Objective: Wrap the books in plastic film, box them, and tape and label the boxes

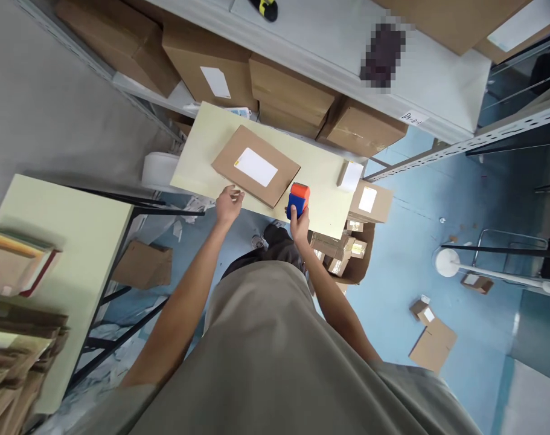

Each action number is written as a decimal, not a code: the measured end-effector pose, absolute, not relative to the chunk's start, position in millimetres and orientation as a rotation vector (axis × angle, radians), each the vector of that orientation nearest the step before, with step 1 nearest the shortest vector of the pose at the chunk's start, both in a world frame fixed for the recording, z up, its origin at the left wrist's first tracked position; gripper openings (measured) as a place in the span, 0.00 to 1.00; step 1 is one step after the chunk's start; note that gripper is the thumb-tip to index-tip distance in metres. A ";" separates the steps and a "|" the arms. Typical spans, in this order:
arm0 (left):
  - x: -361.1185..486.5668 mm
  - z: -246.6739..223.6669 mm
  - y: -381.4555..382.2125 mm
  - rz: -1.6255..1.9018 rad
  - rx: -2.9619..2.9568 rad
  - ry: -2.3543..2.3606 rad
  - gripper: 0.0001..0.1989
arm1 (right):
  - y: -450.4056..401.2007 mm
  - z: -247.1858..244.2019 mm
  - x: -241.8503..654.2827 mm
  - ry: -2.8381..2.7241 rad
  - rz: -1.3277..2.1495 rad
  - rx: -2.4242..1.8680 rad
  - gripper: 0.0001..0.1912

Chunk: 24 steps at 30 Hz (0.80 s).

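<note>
A flat brown cardboard box (256, 166) with a white label (255, 167) lies at an angle on the pale yellow table (326, 208). By the box's near left edge is my left hand (229, 204), its fingers loosely bent and apart, nothing visible in them. I cannot tell whether it touches the box. My right hand (299, 223) is wrapped round a small orange-and-blue handheld tool (297, 200), beside the box's near right corner. The tool's exact kind does not show; my fingers cover part of its lower end.
A small white box (350, 176) stands at the table's right end. Behind it, a grey shelf (320, 54) holds several large cartons (293, 90). Below right, a carton of small boxes (358, 257) stands near my legs. Another table (89, 241) with flattened cardboard is at left.
</note>
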State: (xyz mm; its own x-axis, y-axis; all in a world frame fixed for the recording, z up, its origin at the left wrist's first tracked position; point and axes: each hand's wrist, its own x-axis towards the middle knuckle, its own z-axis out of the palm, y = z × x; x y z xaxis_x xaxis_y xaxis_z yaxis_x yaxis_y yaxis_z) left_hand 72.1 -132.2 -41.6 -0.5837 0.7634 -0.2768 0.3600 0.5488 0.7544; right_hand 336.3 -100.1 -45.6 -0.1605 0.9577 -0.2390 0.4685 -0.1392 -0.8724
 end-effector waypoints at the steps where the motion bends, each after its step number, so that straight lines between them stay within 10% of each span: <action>1: 79.0 -42.9 -150.3 0.839 0.912 2.190 0.18 | -110.9 -47.6 346.6 -1.787 1.168 -1.679 0.32; 9: 135.7 -42.7 -251.3 0.753 1.365 1.811 0.23 | -168.1 -65.4 409.0 -2.900 0.764 -1.299 0.29; 24: 147.6 -9.5 -272.8 0.918 1.624 1.763 0.10 | -180.2 -55.2 412.7 -3.088 0.538 -0.940 0.30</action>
State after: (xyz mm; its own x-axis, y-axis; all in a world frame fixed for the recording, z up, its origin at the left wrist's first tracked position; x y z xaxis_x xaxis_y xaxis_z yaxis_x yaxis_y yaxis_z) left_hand 147.6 -272.8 -9.5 -0.1025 0.9938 0.0427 0.6049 0.0282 0.7958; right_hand 412.7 -180.2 -55.2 -0.8273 0.5183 -0.2168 0.5611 0.7820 -0.2714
